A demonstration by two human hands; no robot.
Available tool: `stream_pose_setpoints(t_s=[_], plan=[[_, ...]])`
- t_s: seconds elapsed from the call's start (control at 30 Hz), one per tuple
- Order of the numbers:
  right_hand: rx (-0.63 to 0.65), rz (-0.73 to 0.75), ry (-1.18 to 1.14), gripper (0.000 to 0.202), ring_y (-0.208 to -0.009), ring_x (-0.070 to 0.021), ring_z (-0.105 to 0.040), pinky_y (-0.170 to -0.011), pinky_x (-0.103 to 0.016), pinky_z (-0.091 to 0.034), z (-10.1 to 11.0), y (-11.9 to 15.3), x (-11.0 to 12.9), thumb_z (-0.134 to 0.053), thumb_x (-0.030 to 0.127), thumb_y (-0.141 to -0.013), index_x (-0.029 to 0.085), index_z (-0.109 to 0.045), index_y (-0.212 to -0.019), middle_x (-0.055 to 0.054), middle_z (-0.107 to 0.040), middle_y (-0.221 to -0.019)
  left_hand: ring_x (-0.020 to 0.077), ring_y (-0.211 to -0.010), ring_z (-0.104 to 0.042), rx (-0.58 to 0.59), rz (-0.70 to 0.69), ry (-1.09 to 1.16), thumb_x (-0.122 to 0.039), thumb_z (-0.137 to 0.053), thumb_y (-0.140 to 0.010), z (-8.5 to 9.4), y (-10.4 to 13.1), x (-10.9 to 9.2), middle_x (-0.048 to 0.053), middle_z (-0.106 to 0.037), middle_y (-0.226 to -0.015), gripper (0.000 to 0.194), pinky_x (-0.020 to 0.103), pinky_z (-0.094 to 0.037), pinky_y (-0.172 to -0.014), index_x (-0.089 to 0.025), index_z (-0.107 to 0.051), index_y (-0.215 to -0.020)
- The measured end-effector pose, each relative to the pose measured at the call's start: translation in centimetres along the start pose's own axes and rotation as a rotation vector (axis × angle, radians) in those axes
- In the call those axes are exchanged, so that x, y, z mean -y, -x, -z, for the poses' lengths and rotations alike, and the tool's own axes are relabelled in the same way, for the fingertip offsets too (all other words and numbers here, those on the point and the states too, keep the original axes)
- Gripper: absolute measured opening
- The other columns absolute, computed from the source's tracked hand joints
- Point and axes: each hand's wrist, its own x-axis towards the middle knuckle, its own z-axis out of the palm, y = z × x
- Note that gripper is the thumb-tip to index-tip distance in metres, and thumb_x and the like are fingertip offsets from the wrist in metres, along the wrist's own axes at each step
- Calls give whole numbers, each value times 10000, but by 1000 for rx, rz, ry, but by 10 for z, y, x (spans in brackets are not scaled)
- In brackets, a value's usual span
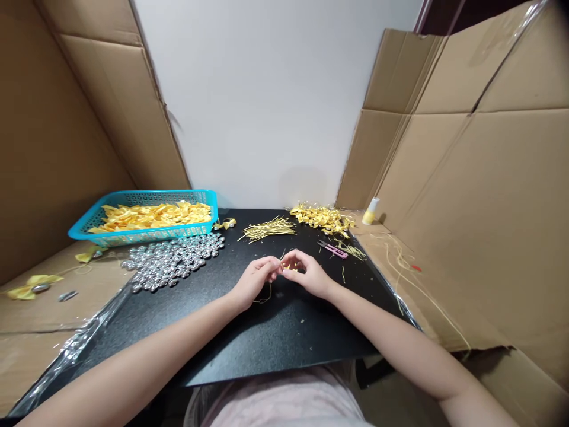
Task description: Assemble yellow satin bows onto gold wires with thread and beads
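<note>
Above the middle of the black table, both hands meet fingertip to fingertip. My left hand (253,283) is closed in a pinch on a thin gold cord (269,294), whose loose end curls below the fingers. My right hand (313,277) is curled around a small yellow ribbon bow (291,268), mostly hidden by the fingers. A short piece of cord sticks up between the two hands. Just beyond them lies a bundle of straight gold cords (269,229). Pink thread snips (333,249) rest to the right, beside some cord scraps (354,251).
A turquoise basket (144,237) of yellow ribbon bows stands back left, with many silver beads (173,261) before it. Beaded yellow bows (322,218) are piled back right, near a thread cone (370,212). Cardboard walls (480,178) enclose both sides.
</note>
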Motion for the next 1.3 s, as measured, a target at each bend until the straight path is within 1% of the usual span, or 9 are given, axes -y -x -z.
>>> stream_pose_setpoints(t_s=[0.13, 0.3, 0.53, 0.67, 0.8, 0.93, 1.1, 1.2, 1.3], plan=[[68, 34, 4, 144, -759, -123, -544, -760, -281, -446, -1, 0, 2, -627, 318, -822, 193, -561, -849, 11, -563, -836, 120, -585, -399, -30, 15, 13, -312, -549, -705, -3, 1, 1, -22, -486, -586, 194, 240, -329, -590, -165, -566, -581], [129, 90, 87, 193, -762, -134, -493, -751, -288, -422, 3, -1, 6, -580, 352, -868, 190, -523, -781, 3, -502, -814, 131, -611, -404, -58, 34, 10, -263, -523, -658, -2, 0, 5, -12, -509, -586, 193, 251, -320, -600, -169, -504, -489], [-21, 141, 273, 181, -816, -167, -495, -775, -317, -384, 0, 3, 12, -546, 318, -900, 195, -512, -770, -20, -527, -828, 127, -603, -375, -58, 87, 60, -249, -524, -616, -2, 0, 3, -10, -500, -585, 191, 260, -300, -591, -169, -473, -451], [-66, 125, 292, 152, -812, -167, -492, -762, -315, -373, -3, 5, 14, -535, 287, -899, 198, -512, -779, -20, -525, -830, 121, -585, -328, -24, 132, 116, -272, -528, -610, -3, 1, -1, -24, -431, -572, 167, 257, -294, -584, -170, -485, -485], [-91, 116, 275, 153, -809, -165, -484, -759, -311, -372, -4, 5, 15, -537, 290, -890, 198, -510, -771, -19, -519, -828, 124, -617, -343, 44, 174, 179, -278, -529, -597, -3, 1, -2, -4, -435, -627, 201, 254, -327, -602, -170, -435, -455], [-61, 12, 127, 215, -768, -153, -479, -736, -298, -379, -3, 2, 13, -570, 374, -857, 195, -518, -751, -4, -511, -792, 129, -624, -335, 114, 208, 233, -267, -527, -599, -3, -1, -2, 1, -411, -618, 187, 248, -347, -602, -169, -444, -464], [75, -205, -146, 379, -688, -136, -483, -710, -296, -387, 1, -1, 13, -656, 538, -748, 178, -540, -749, 10, -539, -733, 139, -644, -330, 219, 261, 287, -270, -536, -616, 0, 0, -3, 3, -370, -603, 237, 244, -372, -612, -174, -420, -433], [108, -247, -210, 400, -685, -135, -495, -721, -301, -387, 1, -1, 14, -691, 541, -714, 168, -551, -748, 7, -557, -727, 142, -637, -325, 281, 297, 312, -281, -542, -637, 1, 1, -3, 6, -360, -584, 279, 250, -386, -629, -176, -413, -412], [76, -242, -164, 372, -656, -123, -470, -670, -285, -373, 1, 0, 16, -701, 512, -712, 169, -557, -740, 17, -541, -710, 136, -601, -292, 323, 325, 346, -277, -548, -646, 1, 2, -4, -9, -317, -551, 278, 250, -386, -623, -182, -407, -426]])
